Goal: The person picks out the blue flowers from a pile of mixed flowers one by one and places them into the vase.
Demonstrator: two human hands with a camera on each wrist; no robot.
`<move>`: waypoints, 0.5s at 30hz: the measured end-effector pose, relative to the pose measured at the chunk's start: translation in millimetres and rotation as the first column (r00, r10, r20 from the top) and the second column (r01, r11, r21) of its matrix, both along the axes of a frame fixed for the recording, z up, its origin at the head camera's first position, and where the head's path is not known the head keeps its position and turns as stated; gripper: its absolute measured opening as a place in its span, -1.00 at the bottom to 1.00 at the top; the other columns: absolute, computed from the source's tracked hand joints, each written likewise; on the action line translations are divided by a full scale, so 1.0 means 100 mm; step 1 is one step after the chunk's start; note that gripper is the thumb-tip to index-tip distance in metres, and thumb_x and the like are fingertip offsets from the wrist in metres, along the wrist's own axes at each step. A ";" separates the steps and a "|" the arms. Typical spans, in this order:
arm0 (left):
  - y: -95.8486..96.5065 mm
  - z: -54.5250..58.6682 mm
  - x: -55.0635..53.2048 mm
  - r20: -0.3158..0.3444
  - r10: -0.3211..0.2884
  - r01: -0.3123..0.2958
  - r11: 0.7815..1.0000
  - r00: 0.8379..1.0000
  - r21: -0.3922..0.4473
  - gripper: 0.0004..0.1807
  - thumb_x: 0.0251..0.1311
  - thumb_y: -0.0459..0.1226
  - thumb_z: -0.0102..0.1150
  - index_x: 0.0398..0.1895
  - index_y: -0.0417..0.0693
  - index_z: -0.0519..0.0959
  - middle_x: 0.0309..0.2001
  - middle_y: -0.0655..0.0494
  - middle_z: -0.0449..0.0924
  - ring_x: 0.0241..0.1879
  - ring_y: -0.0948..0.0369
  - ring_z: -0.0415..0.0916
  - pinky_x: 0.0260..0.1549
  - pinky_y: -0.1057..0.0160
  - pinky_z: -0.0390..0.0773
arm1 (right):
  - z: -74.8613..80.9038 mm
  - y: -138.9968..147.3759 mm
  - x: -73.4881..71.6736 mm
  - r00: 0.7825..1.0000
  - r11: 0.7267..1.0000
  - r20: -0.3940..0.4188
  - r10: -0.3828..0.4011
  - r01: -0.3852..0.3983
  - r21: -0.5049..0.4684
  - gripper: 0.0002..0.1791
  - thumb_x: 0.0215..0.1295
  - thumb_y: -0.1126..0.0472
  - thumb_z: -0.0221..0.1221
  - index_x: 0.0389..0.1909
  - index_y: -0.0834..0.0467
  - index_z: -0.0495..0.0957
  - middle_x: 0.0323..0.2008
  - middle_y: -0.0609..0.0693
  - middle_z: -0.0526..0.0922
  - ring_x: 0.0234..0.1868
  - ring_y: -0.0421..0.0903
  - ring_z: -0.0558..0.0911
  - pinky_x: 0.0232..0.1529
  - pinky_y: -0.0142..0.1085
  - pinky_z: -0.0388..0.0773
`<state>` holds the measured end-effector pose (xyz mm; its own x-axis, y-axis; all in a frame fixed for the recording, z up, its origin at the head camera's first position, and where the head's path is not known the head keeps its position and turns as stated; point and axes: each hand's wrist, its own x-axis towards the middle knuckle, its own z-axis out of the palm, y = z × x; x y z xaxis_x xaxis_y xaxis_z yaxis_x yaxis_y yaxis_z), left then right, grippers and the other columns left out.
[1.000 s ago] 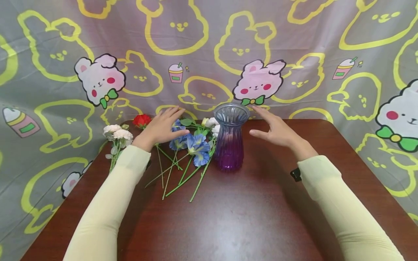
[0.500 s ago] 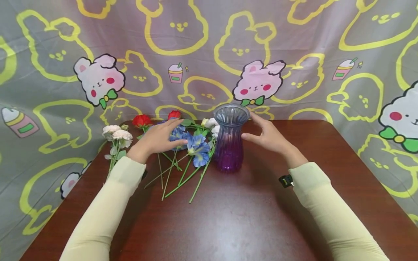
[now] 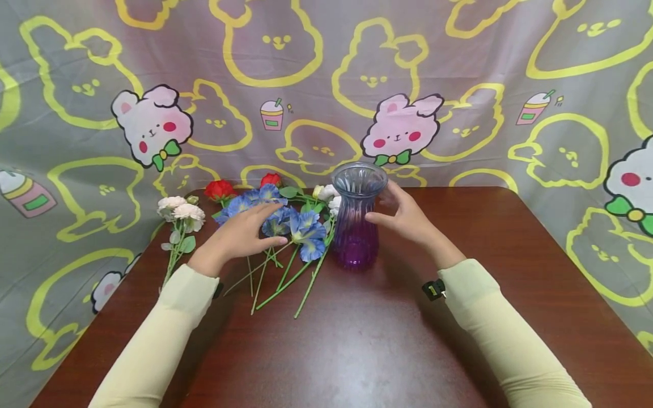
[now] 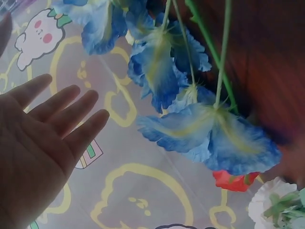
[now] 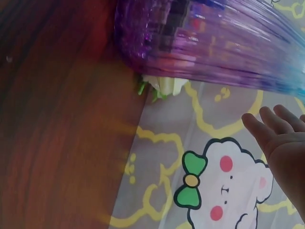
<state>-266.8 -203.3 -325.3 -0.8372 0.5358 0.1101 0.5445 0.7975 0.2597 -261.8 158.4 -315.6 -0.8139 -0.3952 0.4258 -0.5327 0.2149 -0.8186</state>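
Note:
A ribbed glass vase (image 3: 356,238), clear at the flared top and purple below, stands upright on the table. My right hand (image 3: 408,221) is at its right side, with the thumb in front of the neck and the fingers partly hidden behind. In the right wrist view, those relaxed fingers (image 5: 274,126) appear slightly apart from the vase (image 5: 190,43). My left hand (image 3: 236,233) hovers open over the blue flowers (image 3: 309,233), holding nothing. The left wrist view shows its fingers (image 4: 86,129) spread beside the blue petals (image 4: 209,129).
Red flowers (image 3: 219,188) lie behind the blue ones, their green stems (image 3: 291,286) pointing toward me. White flowers (image 3: 334,204) lie just behind the vase's left side. Pale pink flowers (image 3: 189,214) lie at the table's left edge. A patterned curtain (image 3: 285,51) hangs behind the brown table (image 3: 357,351).
My right hand has moved left from beside the vase to its neck. My left hand has drawn back left and nearer to me, uncovering more of the red and blue flowers.

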 end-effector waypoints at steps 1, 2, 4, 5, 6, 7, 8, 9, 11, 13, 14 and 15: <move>0.00 -0.02 0.01 0.003 0.002 -0.002 1.000 1.000 -0.001 -0.06 0.17 0.23 0.19 0.50 -0.02 0.16 0.42 -0.16 0.18 0.36 -0.13 0.18 0.23 -0.20 0.24 | 0.02 -0.02 0.03 1.000 1.000 0.011 0.009 -0.009 -0.018 -0.15 0.16 0.45 0.30 0.44 0.33 0.10 0.33 0.30 0.32 0.33 0.20 0.33 0.28 0.09 0.26; 0.00 -0.03 0.03 0.007 0.007 -0.007 1.000 1.000 -0.002 -0.08 0.17 0.20 0.21 0.49 -0.03 0.17 0.41 -0.16 0.21 0.35 -0.12 0.20 0.22 -0.19 0.26 | 0.02 -0.04 0.03 1.000 0.999 0.021 0.014 -0.013 -0.032 -0.15 0.16 0.46 0.30 0.44 0.33 0.10 0.32 0.30 0.32 0.32 0.20 0.34 0.27 0.08 0.27; -0.01 -0.07 0.05 0.015 0.012 -0.012 1.000 1.000 -0.004 -0.11 0.17 0.14 0.26 0.47 -0.07 0.22 0.38 -0.16 0.25 0.32 -0.13 0.24 0.19 -0.19 0.30 | 0.01 -0.07 0.02 0.999 0.998 0.033 0.028 -0.025 -0.062 -0.14 0.15 0.50 0.29 0.45 0.33 0.09 0.32 0.31 0.33 0.30 0.21 0.37 0.26 0.07 0.29; -0.01 -0.09 0.06 0.019 0.012 -0.012 1.000 1.000 -0.002 -0.13 0.17 0.11 0.27 0.45 -0.08 0.24 0.37 -0.17 0.27 0.31 -0.12 0.26 0.17 -0.18 0.33 | 0.01 -0.08 0.02 0.999 0.997 0.038 0.026 -0.024 -0.067 -0.14 0.15 0.50 0.29 0.45 0.32 0.09 0.32 0.30 0.33 0.29 0.20 0.37 0.26 0.06 0.30; -0.02 -0.11 0.07 0.022 0.008 -0.008 1.000 1.000 0.001 -0.15 0.18 0.10 0.28 0.44 -0.11 0.26 0.35 -0.17 0.30 0.30 -0.11 0.28 0.16 -0.17 0.34 | 0.00 -0.09 0.02 0.999 0.997 0.042 0.025 -0.022 -0.073 -0.14 0.15 0.50 0.29 0.44 0.32 0.09 0.32 0.30 0.33 0.29 0.20 0.38 0.26 0.05 0.31; -0.02 -0.13 0.08 0.024 0.003 -0.003 1.000 1.000 0.002 -0.17 0.18 0.08 0.29 0.42 -0.13 0.29 0.33 -0.17 0.32 0.29 -0.11 0.30 0.16 -0.15 0.36 | 0.00 -0.10 0.02 0.999 0.996 0.048 0.025 -0.021 -0.083 -0.14 0.14 0.51 0.29 0.44 0.32 0.09 0.31 0.30 0.34 0.29 0.20 0.38 0.26 0.03 0.31; -0.03 -0.14 0.09 0.027 -0.004 0.003 1.000 1.000 0.005 -0.20 0.19 0.06 0.29 0.40 -0.15 0.31 0.31 -0.18 0.35 0.27 -0.11 0.32 0.14 -0.14 0.37 | -0.01 -0.11 0.02 0.998 0.996 0.054 0.023 -0.018 -0.091 -0.13 0.14 0.51 0.29 0.44 0.31 0.10 0.31 0.30 0.34 0.29 0.19 0.39 0.25 0.02 0.32; -0.04 -0.16 0.10 0.025 -0.015 0.015 1.000 1.000 0.008 -0.22 0.19 0.03 0.30 0.38 -0.19 0.34 0.29 -0.19 0.38 0.25 -0.11 0.35 0.13 -0.13 0.39 | -0.02 -0.12 0.02 0.998 0.995 0.058 0.021 -0.015 -0.099 -0.13 0.13 0.51 0.30 0.44 0.31 0.10 0.31 0.29 0.35 0.29 0.19 0.39 0.25 0.02 0.33; -0.04 -0.20 0.12 0.030 -0.032 0.032 0.999 0.999 0.013 -0.28 0.20 -0.02 0.31 0.32 -0.24 0.39 0.23 -0.19 0.44 0.20 -0.10 0.41 0.10 -0.10 0.43 | -0.03 -0.14 0.02 0.998 0.993 0.067 0.020 -0.013 -0.117 -0.13 0.12 0.51 0.31 0.43 0.31 0.10 0.30 0.30 0.36 0.28 0.19 0.40 0.25 0.01 0.33; -0.04 -0.23 0.14 0.043 -0.038 0.038 0.999 0.998 0.010 -0.32 0.20 -0.05 0.32 0.28 -0.26 0.43 0.16 -0.18 0.50 0.12 -0.08 0.47 0.04 -0.08 0.47 | -0.09 -0.14 -0.03 0.997 0.990 0.072 0.023 -0.013 -0.139 -0.11 0.10 0.52 0.32 0.44 0.29 0.10 0.30 0.30 0.37 0.28 0.18 0.40 0.25 0.01 0.33; -0.04 -0.25 0.15 0.051 -0.035 0.035 0.999 0.998 0.007 -0.34 0.20 -0.06 0.32 0.26 -0.27 0.45 0.14 -0.18 0.52 0.10 -0.07 0.49 0.02 -0.08 0.48 | -0.13 -0.14 -0.06 0.997 0.990 0.071 0.021 -0.011 -0.143 -0.10 0.09 0.52 0.32 0.44 0.28 0.10 0.30 0.28 0.37 0.29 0.18 0.40 0.26 0.00 0.33; -0.04 -0.26 0.16 0.062 -0.030 0.030 1.000 0.998 0.004 -0.36 0.20 -0.08 0.33 0.25 -0.29 0.46 0.12 -0.18 0.53 0.07 -0.07 0.50 0.00 -0.08 0.49 | -0.16 -0.13 -0.09 0.997 0.989 0.068 0.020 -0.010 -0.147 -0.09 0.09 0.52 0.33 0.44 0.26 0.11 0.30 0.27 0.37 0.29 0.17 0.39 0.26 0.00 0.32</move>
<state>-251.3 -207.4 -351.6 -0.8259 0.5605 0.0605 0.5511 0.7801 0.2964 -270.6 145.2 -332.0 -0.8380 -0.3452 0.4226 -0.4756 0.0826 -0.8758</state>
